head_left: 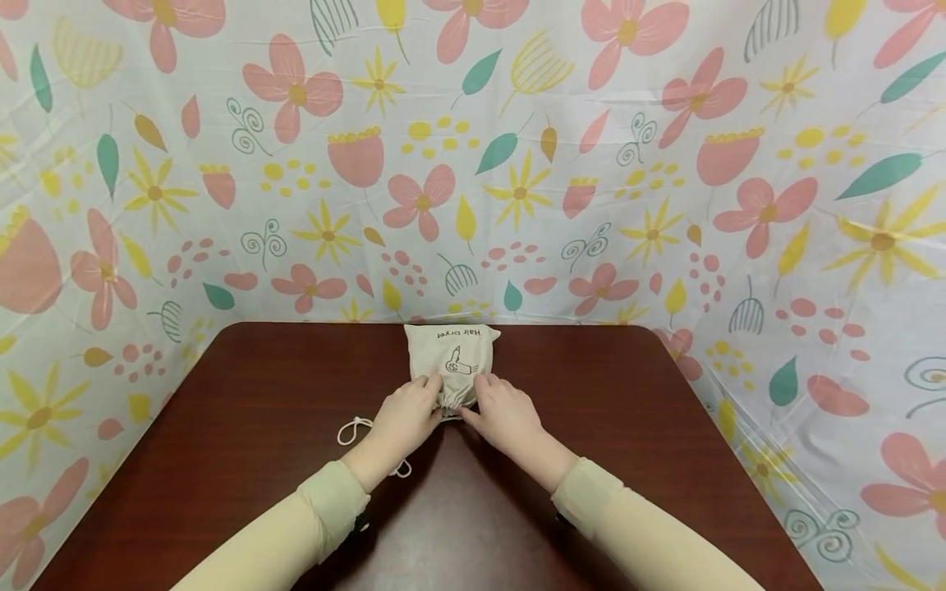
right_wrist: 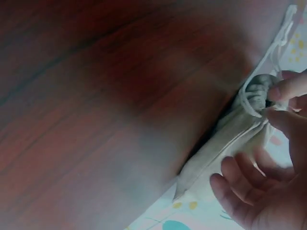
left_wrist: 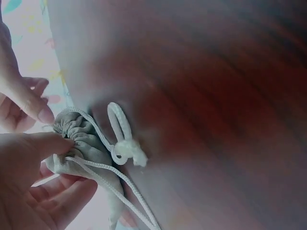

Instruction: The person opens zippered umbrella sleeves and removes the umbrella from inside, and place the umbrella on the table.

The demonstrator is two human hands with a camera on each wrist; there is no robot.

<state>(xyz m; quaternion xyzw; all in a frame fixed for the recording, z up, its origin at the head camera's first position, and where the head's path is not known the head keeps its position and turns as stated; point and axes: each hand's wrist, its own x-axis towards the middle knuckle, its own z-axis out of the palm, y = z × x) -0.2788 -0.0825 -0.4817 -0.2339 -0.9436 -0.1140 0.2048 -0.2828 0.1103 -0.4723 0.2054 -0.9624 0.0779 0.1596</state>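
— So, where's the bag sitting on your feed?

— Flat on the table, reaching its far edge, mouth toward my side. The left hand pinches the gathered neck, thumb above, fingers curled beneath. The right hand has its thumb close at the mouth; I can't tell whether it grips.

— How do you expect it to handle?

— Soft cloth, I'd judge: crumples easily, shouldn't slip or break. Its weight depends on the contents, which I can't see. I'd steady it by the ruffled neck and lift with a palm under the body, keeping the loose drawstring clear of my fingers.
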